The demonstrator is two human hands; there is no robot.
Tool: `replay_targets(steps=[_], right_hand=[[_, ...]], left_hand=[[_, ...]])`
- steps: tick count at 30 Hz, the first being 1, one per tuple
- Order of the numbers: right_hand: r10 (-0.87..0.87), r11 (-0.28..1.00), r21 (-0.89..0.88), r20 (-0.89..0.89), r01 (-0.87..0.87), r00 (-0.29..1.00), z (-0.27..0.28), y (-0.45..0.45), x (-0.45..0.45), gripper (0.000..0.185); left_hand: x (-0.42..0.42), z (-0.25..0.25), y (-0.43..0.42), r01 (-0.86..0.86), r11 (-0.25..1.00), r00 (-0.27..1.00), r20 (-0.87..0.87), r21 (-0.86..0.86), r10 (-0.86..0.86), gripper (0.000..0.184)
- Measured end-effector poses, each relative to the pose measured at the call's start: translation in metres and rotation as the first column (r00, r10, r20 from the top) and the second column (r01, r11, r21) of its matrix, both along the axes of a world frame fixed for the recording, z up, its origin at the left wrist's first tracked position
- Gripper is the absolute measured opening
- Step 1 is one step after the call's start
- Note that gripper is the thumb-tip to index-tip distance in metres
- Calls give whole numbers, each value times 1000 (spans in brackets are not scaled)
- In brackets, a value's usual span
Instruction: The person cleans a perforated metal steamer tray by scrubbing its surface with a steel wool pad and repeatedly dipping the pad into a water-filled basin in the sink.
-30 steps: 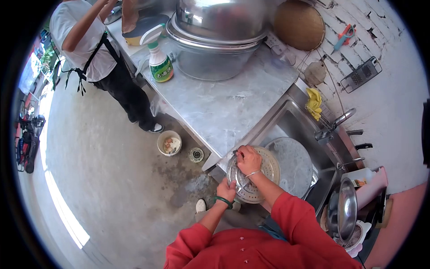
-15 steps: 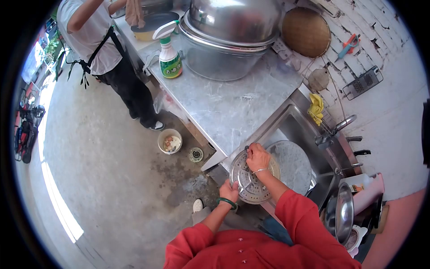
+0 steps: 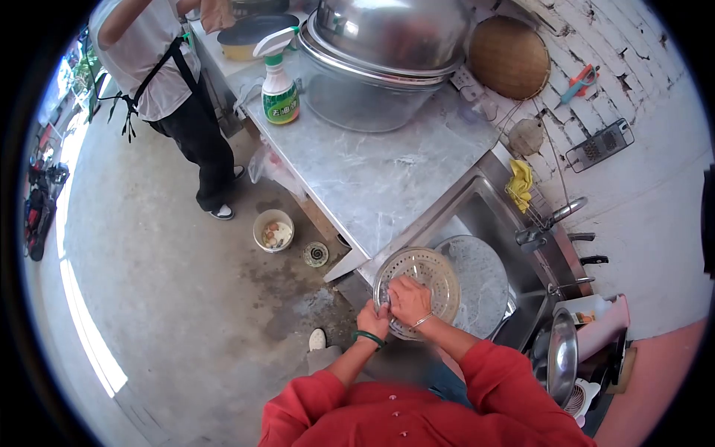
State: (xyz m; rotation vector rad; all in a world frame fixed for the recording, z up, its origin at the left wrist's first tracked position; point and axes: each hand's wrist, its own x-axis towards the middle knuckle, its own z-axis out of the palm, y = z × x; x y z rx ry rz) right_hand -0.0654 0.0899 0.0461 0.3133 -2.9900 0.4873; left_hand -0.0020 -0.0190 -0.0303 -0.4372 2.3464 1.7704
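Grasping the near left rim of a round perforated plate (image 3: pixel 439 279) with the left hand (image 3: pixel 372 322), just above a dark green bangle (image 3: pixel 369 340) on the wrist. Pressing the right hand (image 3: pixel 410 300) down on the plate's upper face with bent fingers, close beside the left; impossible to tell whether clasping something small beneath those fingers. Holding the plate in front of a red shirt (image 3: pixel 417 417), by the near corner of the grey tabletop (image 3: pixel 372 171). Overlapping in view, on the plate's right, the edge of a grey round disc (image 3: pixel 480 287) at the steel sink (image 3: pixel 488 195). Farther right, beyond the sink, a tap (image 3: pixel 547 223) and a yellow cloth (image 3: pixel 520 181); nearer on the right, a shiny metal bowl (image 3: pixel 564 354) tipped on its side. On the far part of the tabletop, a spray bottle (image 3: pixel 280 97) standing upright to the left of a large basin (image 3: pixel 361 100) with a domed metal vessel (image 3: pixel 391 33) on top. Down on the floor (image 3: pixel 164 261) to the left, a white bucket (image 3: pixel 261 225). At far left, a person (image 3: pixel 153 82) in a white top, standing beside the tabletop.
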Motion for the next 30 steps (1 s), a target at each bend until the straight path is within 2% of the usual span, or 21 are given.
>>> replay_targets(steps=[2, 3, 4, 6, 8, 10, 12, 14, 16, 18, 20, 22, 24, 26, 30], right_hand=[[107, 993, -48, 5, -107, 994, -1, 5, 9, 8], [-1, 999, -42, -21, 0, 1000, -5, 13, -11, 8], [-2, 999, -41, -18, 2, 1000, -6, 16, -25, 8], [-110, 993, 41, -97, 114, 989, -3, 16, -44, 9], [-127, 992, 9, -113, 128, 985, 1, 8, -24, 9], [71, 996, -59, 27, -70, 997, 5, 1, 7, 9], [134, 989, -60, 25, -132, 991, 7, 0, 11, 9], [200, 978, -64, 22, -198, 980, 3, 4, -4, 9], [-78, 997, 12, -40, 78, 996, -2, 12, -48, 10], [-77, 997, 2, -34, 77, 996, -3, 6, -33, 9], [-60, 998, 9, -32, 60, 998, 2, 1, -10, 9], [208, 976, -74, 49, -204, 977, 5, -2, 19, 9], [227, 972, -76, 61, -222, 972, 3, 4, 3, 9], [-19, 999, -38, -64, 16, 998, -4, 11, -36, 9], [-83, 996, 37, 4, 83, 997, 1, 5, -22, 9]], left_hand=[[4, 5, 3, -49, 997, 999, -22, 53, 50, 19], [6, 7, 4, -52, 997, 998, -16, 56, 53, 19], [6, 10, 3, -60, 995, 998, 0, 79, 60, 19], [7, 8, 3, -71, 992, 997, 12, 100, 70, 19], [8, 1, 8, -96, 995, 995, -25, 42, 97, 19], [8, 3, 9, -101, 994, 995, -21, 45, 102, 19], [11, 4, 9, -105, 994, 994, -11, 44, 105, 19], [13, 4, 10, -128, 982, 989, -49, 141, 136, 26], [12, 1, 12, -124, 981, 992, -17, 151, 128, 25], [14, 2, 10, -108, 981, 994, 5, 161, 109, 25], [17, 10, 12, -104, 992, 994, -26, 75, 106, 25], [17, 13, 11, -120, 984, 992, -27, 134, 124, 25], [19, 16, 12, -130, 983, 989, -59, 133, 139, 24], [21, 7, 15, -126, 981, 989, -53, 146, 135, 24], [19, 10, 14, -120, 987, 992, -30, 105, 123, 24]])
